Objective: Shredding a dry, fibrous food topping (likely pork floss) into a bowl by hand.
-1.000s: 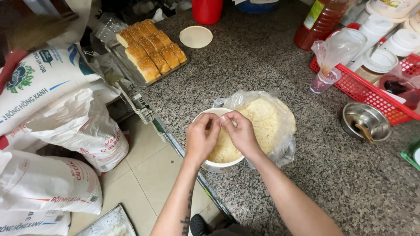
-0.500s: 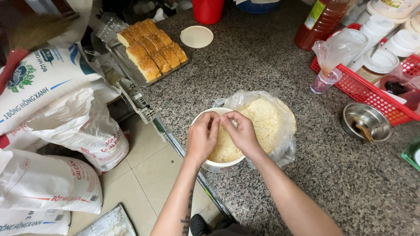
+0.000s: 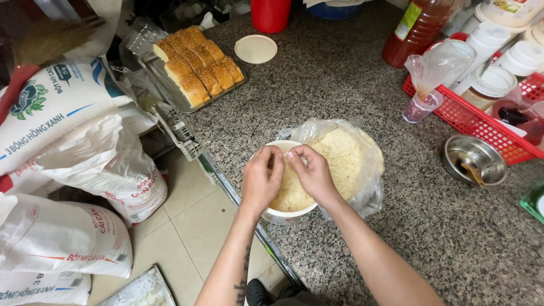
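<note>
Pale crumbly dough [image 3: 292, 195] in a round white bowl [image 3: 283, 216] at the speckled granite worktop [image 3: 453, 238] edge is being pinched by left hand [image 3: 262, 180] and right hand [image 3: 311, 173], fingers curled together. Clear plastic bag [image 3: 351, 156] is lying just behind; golden bread loaves [image 3: 198, 65] farther.

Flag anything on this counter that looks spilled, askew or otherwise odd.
Nothing looks spilled. Two things sit close to the edge: the white bowl under the left hand and right hand slightly overhangs the granite counter, and the tray of bread loaves sits askew at the counter's end.
</note>
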